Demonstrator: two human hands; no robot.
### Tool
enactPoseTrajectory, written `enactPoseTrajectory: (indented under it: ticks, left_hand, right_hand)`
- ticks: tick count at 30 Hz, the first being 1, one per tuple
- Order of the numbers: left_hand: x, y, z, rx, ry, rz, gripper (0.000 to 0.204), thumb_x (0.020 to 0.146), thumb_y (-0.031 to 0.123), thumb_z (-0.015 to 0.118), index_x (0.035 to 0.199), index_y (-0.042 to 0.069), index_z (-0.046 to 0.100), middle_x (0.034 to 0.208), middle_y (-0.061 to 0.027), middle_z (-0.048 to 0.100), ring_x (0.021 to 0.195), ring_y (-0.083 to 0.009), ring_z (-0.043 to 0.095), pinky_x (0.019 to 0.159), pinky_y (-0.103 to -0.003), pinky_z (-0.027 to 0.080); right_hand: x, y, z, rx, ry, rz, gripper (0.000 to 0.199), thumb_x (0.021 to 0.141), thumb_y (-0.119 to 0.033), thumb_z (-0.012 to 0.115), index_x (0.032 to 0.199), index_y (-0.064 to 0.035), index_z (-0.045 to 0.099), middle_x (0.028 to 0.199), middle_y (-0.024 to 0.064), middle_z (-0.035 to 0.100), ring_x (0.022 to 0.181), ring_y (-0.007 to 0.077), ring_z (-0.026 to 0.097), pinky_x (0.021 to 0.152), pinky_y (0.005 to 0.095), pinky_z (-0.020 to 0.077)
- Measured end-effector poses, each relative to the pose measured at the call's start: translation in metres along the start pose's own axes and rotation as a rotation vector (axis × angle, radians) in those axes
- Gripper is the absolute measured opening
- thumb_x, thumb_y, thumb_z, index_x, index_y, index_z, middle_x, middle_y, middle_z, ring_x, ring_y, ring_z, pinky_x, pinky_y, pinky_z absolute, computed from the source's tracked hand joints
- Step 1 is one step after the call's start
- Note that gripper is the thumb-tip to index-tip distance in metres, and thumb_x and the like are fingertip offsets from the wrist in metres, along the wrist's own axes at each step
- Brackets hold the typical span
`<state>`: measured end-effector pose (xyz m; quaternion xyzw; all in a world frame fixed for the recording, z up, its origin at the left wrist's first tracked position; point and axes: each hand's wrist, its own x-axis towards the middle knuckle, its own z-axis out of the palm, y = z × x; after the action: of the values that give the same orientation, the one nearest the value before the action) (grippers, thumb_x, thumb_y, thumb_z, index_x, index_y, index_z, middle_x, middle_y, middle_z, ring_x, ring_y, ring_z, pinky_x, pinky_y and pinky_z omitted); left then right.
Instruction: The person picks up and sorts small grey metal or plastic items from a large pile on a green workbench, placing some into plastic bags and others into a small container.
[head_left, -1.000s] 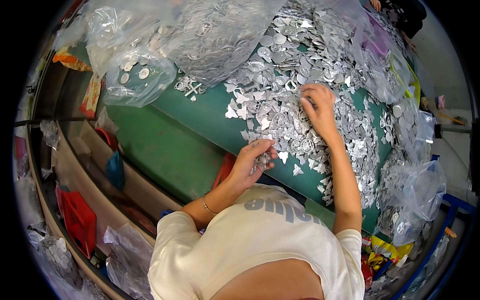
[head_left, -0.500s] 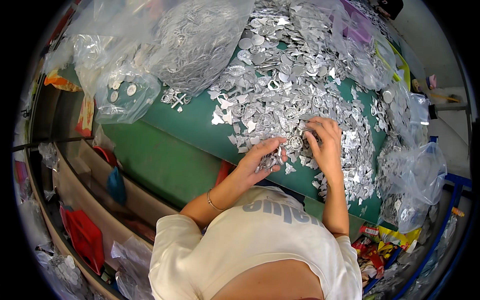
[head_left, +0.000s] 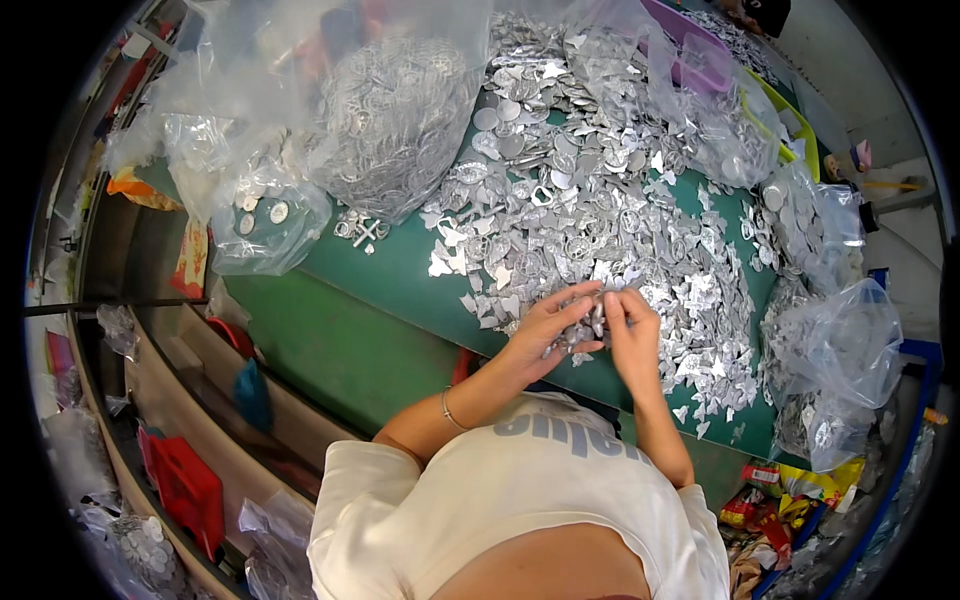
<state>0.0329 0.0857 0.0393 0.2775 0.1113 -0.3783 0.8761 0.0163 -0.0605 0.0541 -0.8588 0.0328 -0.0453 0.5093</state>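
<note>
"Metal pieces (head_left: 590, 235): where do they lie in the head view?"

"Heaped across the green-topped table (head_left: 400, 285), down towards its near edge, with a cupped handful (head_left: 575, 338) in the left hand (head_left: 540, 333)."

"What has just changed?"

"The right hand (head_left: 635, 335) has come back from the heap, and its thumb and fingertips meet that handful, close to the near edge. I take it the work has shifted from the heap to the gathered pieces."

"Is the right hand gripping anything?"

"Its fingers curl together, but I cannot tell whether they pinch a piece. The left is closed round its load."

"And the materials?"

"Silver-grey metal, mostly thin: smooth round discs (head_left: 485, 120), jagged winged outlines, pierced openwork. Towards the table's left edge, a cross-shaped piece (head_left: 365, 235) lies beside a bulging, wrinkled clear plastic bag (head_left: 400, 130) packed with openwork."
</note>
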Motion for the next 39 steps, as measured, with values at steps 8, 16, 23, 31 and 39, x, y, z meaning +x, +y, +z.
enactPoseTrajectory:
  ticks: [8, 16, 23, 31, 39]
  left_hand:
    - [0.019, -0.007, 0.0, -0.254, -0.058, -0.179, 0.017, 0.088, 0.021, 0.054, 0.1, 0.009, 0.054, 0.085, -0.0015, 0.058, 0.075, -0.0135, 0.058, 0.057, -0.024, 0.048]
    - [0.028, -0.036, 0.043, 0.314, 0.1, 0.591, 0.042, 0.096, 0.025, 0.029, 0.131, 0.006, 0.04, 0.132, -0.0119, 0.039, 0.119, -0.0206, 0.041, 0.098, -0.032, 0.032]
    - [0.04, -0.022, 0.071, 1.527, 0.06, 0.877, 0.054, 0.086, 0.023, 0.049, 0.134, 0.004, 0.034, 0.143, -0.0217, 0.018, 0.13, -0.037, 0.024, 0.106, -0.046, 0.016]
    - [0.032, -0.016, 0.053, 1.037, 0.0, 1.198, 0.03, 0.08, -0.004, 0.047, 0.109, -0.002, 0.055, 0.132, -0.0212, 0.037, 0.125, -0.0333, 0.036, 0.1, -0.041, 0.03]
    - [0.003, 0.014, 0.004, 1.129, 0.358, 1.116, 0.024, 0.082, -0.011, 0.043, 0.098, -0.003, 0.059, 0.113, -0.0135, 0.05, 0.106, -0.0225, 0.05, 0.088, -0.029, 0.04]
  right_hand:
    - [-0.002, -0.001, 0.002, 0.171, 0.25, -0.086, 0.022, 0.093, -0.018, 0.043, 0.099, -0.0013, 0.054, 0.098, 0.0095, 0.052, 0.081, 0.0181, 0.048, 0.071, 0.0291, 0.0393]
    - [-0.006, 0.015, 0.028, 0.48, 0.12, 0.034, 0.043, 0.09, -0.018, 0.045, 0.128, 0.0, 0.038, 0.125, 0.0108, 0.045, 0.109, 0.02, 0.05, 0.09, 0.0277, 0.0397]
    - [0.003, 0.008, 0.016, 1.387, 0.198, 0.185, 0.059, 0.082, -0.039, 0.06, 0.131, -0.0117, 0.042, 0.133, 0.011, 0.041, 0.118, 0.0216, 0.042, 0.098, 0.0386, 0.0345]
    - [0.038, 0.015, -0.009, 1.799, 0.145, 0.807, 0.029, 0.087, -0.029, 0.053, 0.108, -0.0099, 0.05, 0.098, 0.0153, 0.055, 0.088, 0.0262, 0.055, 0.074, 0.0355, 0.0484]
    - [0.236, 0.04, -0.052, 2.025, 0.225, 0.462, 0.024, 0.087, -0.023, 0.051, 0.1, -0.0024, 0.051, 0.09, 0.016, 0.054, 0.08, 0.0268, 0.055, 0.068, 0.0391, 0.0512]
